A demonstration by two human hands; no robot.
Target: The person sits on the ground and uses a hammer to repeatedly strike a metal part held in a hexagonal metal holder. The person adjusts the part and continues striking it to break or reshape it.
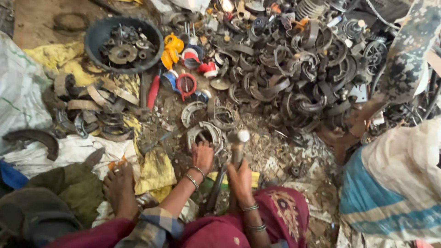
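Far left: a white sack lies on the floor, with one dark curved brake shoe beside it. Just right of that, a loose heap of worn brake shoes sits on yellow cloth. Above them is a dark round bowl holding metal discs and small round parts.

Lower left: your bare foot rests on the cloth, toes pointing up the frame.

Centre: your left hand presses down, fingers spread, on a round grey brake-shoe assembly. The piece looks like two curved metal shoes forming a ring with a dark hollow in the middle; its surface is dull, dusty and rust-flecked. It lies flat on the littered floor directly in front of your knees, with two similar rings just above it. The hand is pinning it, not wrapped around it. Two bangles sit on that wrist.

Just right: your right hand is clenched around the handle of a hammer, which stands nearly upright, its pale metal head just beside the assembly's right edge. Whether the head touches it, you cannot tell.

Upper centre: red and yellow plastic parts.

Right: a large pile of dark brake shoes. At far right, another person's patterned sleeve reaches toward it, above a white and blue cloth.
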